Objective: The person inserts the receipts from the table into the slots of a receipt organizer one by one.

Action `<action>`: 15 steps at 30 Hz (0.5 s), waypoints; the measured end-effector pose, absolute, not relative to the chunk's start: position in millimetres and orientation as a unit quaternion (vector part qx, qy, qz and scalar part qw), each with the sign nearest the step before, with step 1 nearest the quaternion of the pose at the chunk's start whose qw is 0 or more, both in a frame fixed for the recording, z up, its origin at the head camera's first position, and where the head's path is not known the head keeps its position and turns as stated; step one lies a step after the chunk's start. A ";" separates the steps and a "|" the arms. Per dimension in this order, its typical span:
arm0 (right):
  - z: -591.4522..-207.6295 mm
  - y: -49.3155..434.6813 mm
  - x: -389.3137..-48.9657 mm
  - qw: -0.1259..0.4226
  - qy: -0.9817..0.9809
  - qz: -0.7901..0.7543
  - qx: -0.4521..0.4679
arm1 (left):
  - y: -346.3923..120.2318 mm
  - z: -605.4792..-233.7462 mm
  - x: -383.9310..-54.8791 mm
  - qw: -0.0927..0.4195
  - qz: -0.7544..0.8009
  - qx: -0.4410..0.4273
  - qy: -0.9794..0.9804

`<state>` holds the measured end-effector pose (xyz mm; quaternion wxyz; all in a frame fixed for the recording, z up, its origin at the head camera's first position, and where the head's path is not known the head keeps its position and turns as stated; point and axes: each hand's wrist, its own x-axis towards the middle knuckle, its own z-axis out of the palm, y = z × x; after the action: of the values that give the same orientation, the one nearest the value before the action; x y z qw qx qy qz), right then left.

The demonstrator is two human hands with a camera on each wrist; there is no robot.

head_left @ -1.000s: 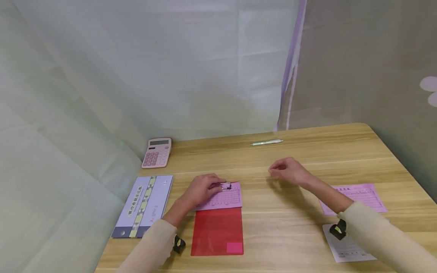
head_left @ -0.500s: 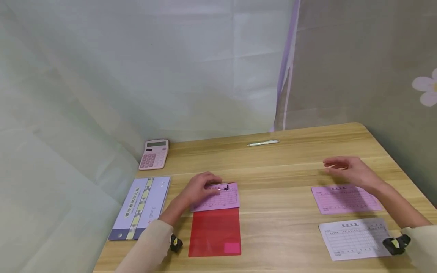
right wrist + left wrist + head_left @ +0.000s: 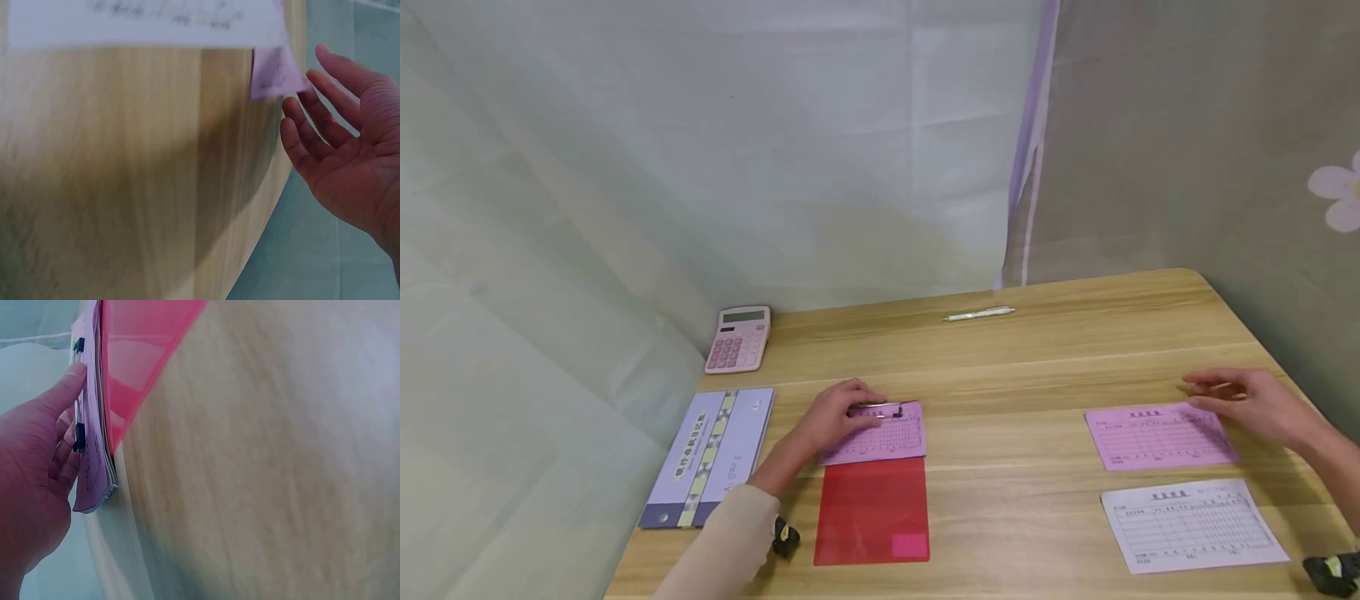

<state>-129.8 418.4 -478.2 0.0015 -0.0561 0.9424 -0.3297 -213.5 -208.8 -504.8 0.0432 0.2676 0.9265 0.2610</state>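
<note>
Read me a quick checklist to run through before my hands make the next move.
1. Left hand pinching the clip: ok.
2. Pink stack lying over the red sheet's far end: ok.
3. Right hand holding the loose pink slip: not ok, it is relaxed near the slip's far right corner.
4. Right hand touching that corner: cannot tell.
5. White slip lying uncovered in the head view: ok.
6. Pen away from both hands: ok.

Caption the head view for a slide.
Left hand pinches the metal clip on a red clipboard; right hand by a loose pink printed form.
</note>
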 end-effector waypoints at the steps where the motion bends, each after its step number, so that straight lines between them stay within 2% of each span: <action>1: -479.7 420.6 -128.8 0.000 0.944 -0.325 -0.058 | -208.7 -504.9 -213.4 0.041 0.259 0.269 0.927; 15: -496.7 428.0 -123.1 -0.029 0.950 -0.306 -0.050 | -211.5 -507.3 -211.3 0.026 0.249 0.288 0.924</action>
<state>-123.1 428.0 -496.7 -0.0287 -0.0502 0.9502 -0.3063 -211.3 -211.5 -507.3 0.0264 0.2877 0.9243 0.2493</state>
